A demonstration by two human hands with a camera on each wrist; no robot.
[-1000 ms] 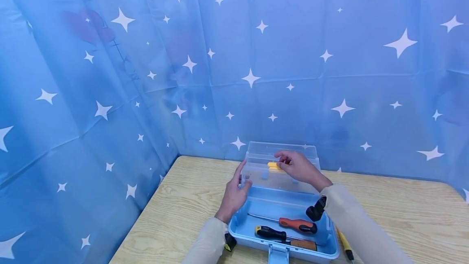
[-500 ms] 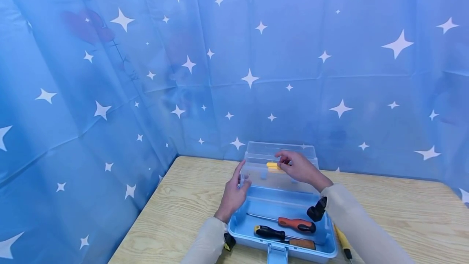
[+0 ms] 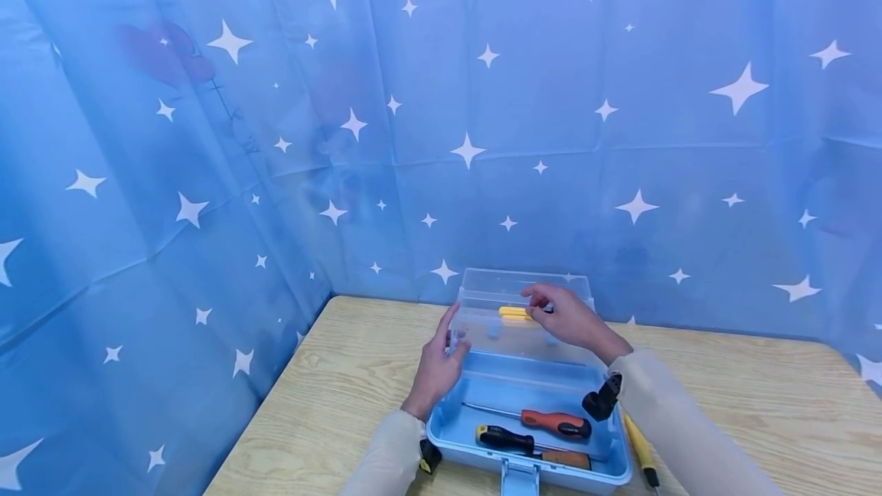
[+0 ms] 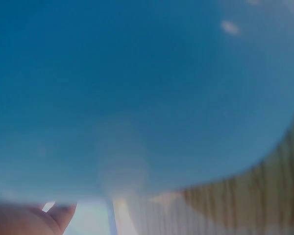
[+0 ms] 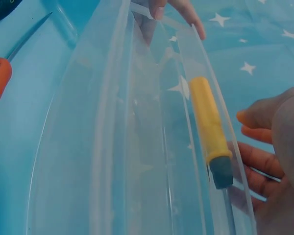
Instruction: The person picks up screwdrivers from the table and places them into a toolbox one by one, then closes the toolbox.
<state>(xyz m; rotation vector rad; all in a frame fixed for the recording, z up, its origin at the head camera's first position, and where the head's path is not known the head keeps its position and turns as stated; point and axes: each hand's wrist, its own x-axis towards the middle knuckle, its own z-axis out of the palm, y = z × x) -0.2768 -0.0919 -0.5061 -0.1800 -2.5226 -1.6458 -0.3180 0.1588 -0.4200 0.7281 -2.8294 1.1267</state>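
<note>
A light blue toolbox (image 3: 524, 378) has its clear lid (image 3: 513, 281) raised at the back. My left hand (image 3: 436, 373) grips the lid's left edge, fingers and thumb on either side of it. In the right wrist view, a yellow screwdriver (image 5: 208, 117) with a dark collar lies in the lid's narrow compartment. My right hand (image 5: 279, 161) is beside that compartment, fingers loosely bent and apart from the handle. Inside the box lie a red-and-black screwdriver (image 3: 555, 423), a black-handled screwdriver (image 3: 505, 438) with a yellow end, and a brown-handled tool (image 3: 566, 458).
On the wooden table (image 3: 344, 396), another yellow screwdriver (image 3: 639, 444) lies against the toolbox's right side, partly behind my right sleeve. A blue star-patterned curtain (image 3: 413, 136) hangs behind and to the left. The box's blue wall (image 4: 137, 88) fills most of the left wrist view.
My right hand has shifted slightly to the right, away from the yellow screwdriver, and more of its handle shows. The left hand stays on the lid. The head view has tilted a little.
</note>
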